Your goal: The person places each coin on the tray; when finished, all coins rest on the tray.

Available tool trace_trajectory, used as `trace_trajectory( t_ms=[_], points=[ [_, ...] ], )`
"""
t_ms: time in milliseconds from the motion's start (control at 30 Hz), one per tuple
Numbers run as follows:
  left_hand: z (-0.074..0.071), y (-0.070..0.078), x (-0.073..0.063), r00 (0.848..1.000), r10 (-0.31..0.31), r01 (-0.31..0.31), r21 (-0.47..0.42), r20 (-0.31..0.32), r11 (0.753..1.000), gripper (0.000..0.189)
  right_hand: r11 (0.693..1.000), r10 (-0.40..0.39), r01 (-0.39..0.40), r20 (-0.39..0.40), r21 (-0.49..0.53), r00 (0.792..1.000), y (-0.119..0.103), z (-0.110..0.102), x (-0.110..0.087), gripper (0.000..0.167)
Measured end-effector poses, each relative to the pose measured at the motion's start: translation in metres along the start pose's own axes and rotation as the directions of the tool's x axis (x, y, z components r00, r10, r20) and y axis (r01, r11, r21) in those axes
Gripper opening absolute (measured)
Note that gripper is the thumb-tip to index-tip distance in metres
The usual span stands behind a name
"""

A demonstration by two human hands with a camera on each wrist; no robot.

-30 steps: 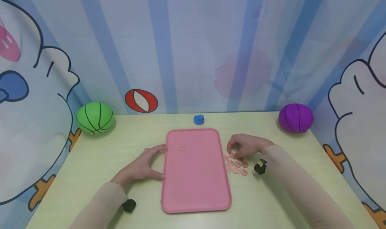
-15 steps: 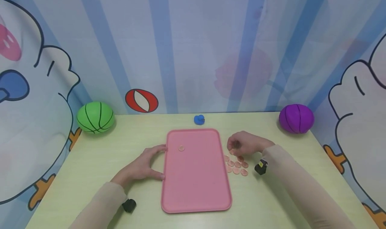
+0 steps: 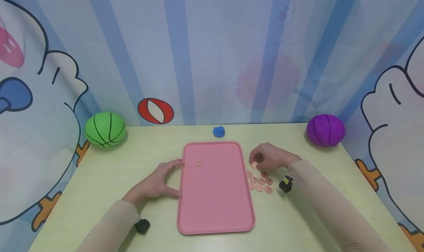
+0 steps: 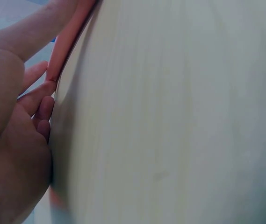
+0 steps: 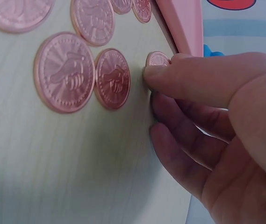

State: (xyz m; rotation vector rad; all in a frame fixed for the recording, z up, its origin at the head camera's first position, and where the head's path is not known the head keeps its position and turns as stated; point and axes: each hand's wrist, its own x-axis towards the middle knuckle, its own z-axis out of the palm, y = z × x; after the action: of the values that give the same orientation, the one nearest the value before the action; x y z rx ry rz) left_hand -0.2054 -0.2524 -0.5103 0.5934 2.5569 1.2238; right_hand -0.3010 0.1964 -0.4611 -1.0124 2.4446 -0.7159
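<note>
Right hand (image 3: pixel 272 157) pinches one coin (image 3: pixel 254 165) right of the tray (image 3: pixel 215 193), just beside the other coins (image 3: pixel 261 181); left hand (image 3: pixel 155 181), thumb and fingers spread apart, touches the tray's left edge

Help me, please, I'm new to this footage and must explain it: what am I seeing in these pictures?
No machine here: a person works bare-handed. The wide picture is taken from the head, looking down; each close-up comes from one wrist. On the table lies a pink tray with one coin on it. More coins, copper-coloured, lie to its right. The left hand touches the tray's left edge; the right hand pinches another coin between thumb and fingers. Towards the back are a green ball, a purple ball and a small blue toy.
</note>
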Motion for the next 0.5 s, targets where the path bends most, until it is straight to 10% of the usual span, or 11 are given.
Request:
trace_trajectory(
  t_ms=[500],
  points=[
    [-0.0002, -0.0013, 0.0, 1.0, 0.001, -0.001, -0.016, -0.001, 1.0, 0.104, 0.999, 0.002, -0.002, -0.018, 0.035, 1.0, 0.0093, 0.0009, 0.0008, 0.025]
  ],
)
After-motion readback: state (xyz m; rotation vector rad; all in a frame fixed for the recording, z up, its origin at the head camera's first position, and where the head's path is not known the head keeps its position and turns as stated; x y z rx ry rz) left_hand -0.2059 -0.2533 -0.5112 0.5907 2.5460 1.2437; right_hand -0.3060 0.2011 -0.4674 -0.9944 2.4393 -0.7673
